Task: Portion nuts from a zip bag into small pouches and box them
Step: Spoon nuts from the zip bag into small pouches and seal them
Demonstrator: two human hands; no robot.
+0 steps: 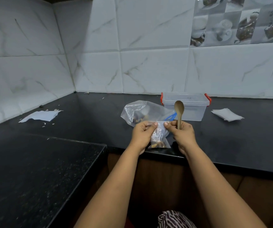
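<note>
Both hands are raised over the front edge of the black counter (231,137), gripping the top of a small clear pouch (159,135) between them. The left hand (142,135) pinches the pouch's upper left corner between thumb and fingers. The right hand (182,134) pinches the upper right corner with its thumb, and its curled fingers also grip a wooden spoon (179,112), which stands upright with the bowl on top. The pouch hangs down, with a small heap of nuts (158,144) at its bottom.

Just behind the hands, a larger clear zip bag (137,112) lies crumpled on the counter, with dark nuts inside and a blue zip strip at its right side. Behind and to the right of it stands a clear box (193,109) with red clips, near the tiled wall. Right of the box lies a flat stack of pouches (226,114). Far left, a torn sheet of paper (41,116) lies on the counter.
</note>
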